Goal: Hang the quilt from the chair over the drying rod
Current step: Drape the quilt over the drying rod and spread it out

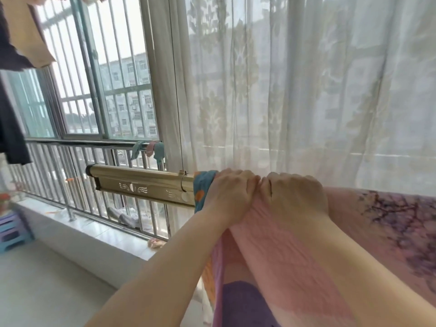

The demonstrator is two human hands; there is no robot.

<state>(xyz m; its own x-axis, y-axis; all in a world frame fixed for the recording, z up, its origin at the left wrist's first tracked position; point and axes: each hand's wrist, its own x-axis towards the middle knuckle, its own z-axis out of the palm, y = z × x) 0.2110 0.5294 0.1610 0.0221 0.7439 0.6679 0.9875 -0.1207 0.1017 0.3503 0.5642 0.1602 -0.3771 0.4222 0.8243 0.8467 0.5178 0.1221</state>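
A pink quilt (382, 234) with purple branch print lies draped over the gold drying rod (141, 182), hanging down toward me on the right. Its teal and orange underside shows at the left edge on the rod. My left hand (231, 192) and my right hand (292, 194) sit side by side on top of the rod, both with fingers curled over the quilt fabric, gripping it. The rod's bare left end sticks out past the quilt. The chair is not in view.
A sheer white curtain (295, 90) hangs just behind the rod. A steel railing (70, 171) and barred window (106, 79) run along the left. Dark and beige clothes (14, 50) hang at top left. Plastic stools (13, 232) stand at the left edge.
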